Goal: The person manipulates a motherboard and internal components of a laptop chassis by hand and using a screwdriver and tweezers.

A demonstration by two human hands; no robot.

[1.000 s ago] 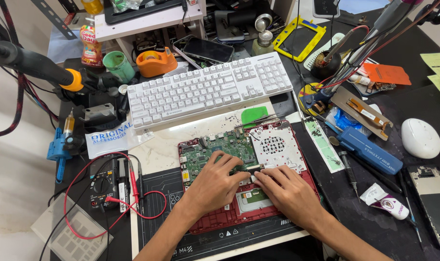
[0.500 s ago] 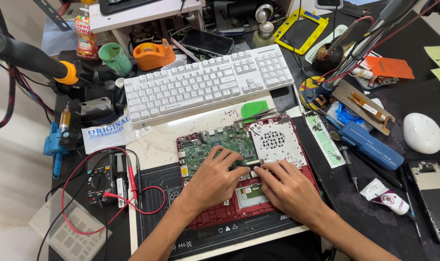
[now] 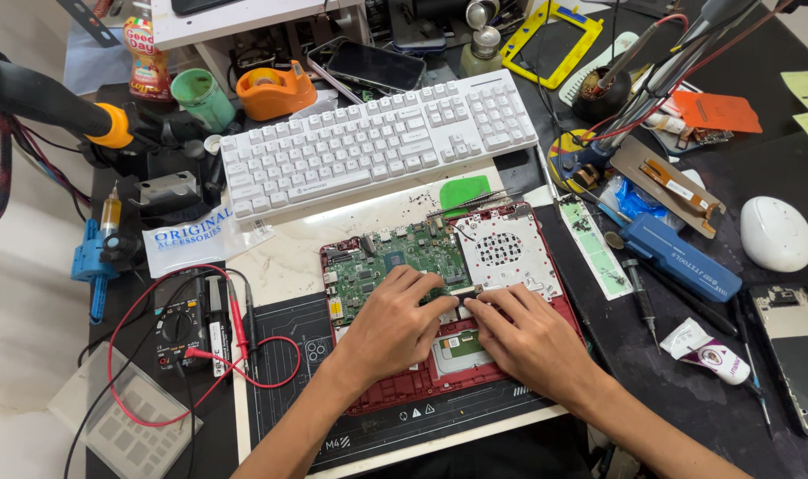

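Observation:
An opened red laptop base (image 3: 546, 293) lies on a black work mat (image 3: 289, 355), showing a green circuit board (image 3: 395, 257) and a white perforated fan cover (image 3: 502, 253). My left hand (image 3: 395, 328) rests palm down on the board's lower edge. My right hand (image 3: 528, 337) lies beside it, fingertips pointing left. The fingertips of both hands meet at a small part near the board's bottom right corner; what they pinch is too small to tell.
A white keyboard (image 3: 377, 142) lies behind the laptop. A multimeter (image 3: 187, 315) with red leads sits left. Right of the laptop are a blue tool case (image 3: 679, 257), a screwdriver (image 3: 635, 284), a white mouse (image 3: 776, 232) and a phone (image 3: 794, 350). An orange tape dispenser (image 3: 275, 89) and green cup (image 3: 200, 96) stand at the back.
Both hands stay on the laptop. The fingertips have closed in slightly toward each other at the board's lower edge. The view has shifted a little.

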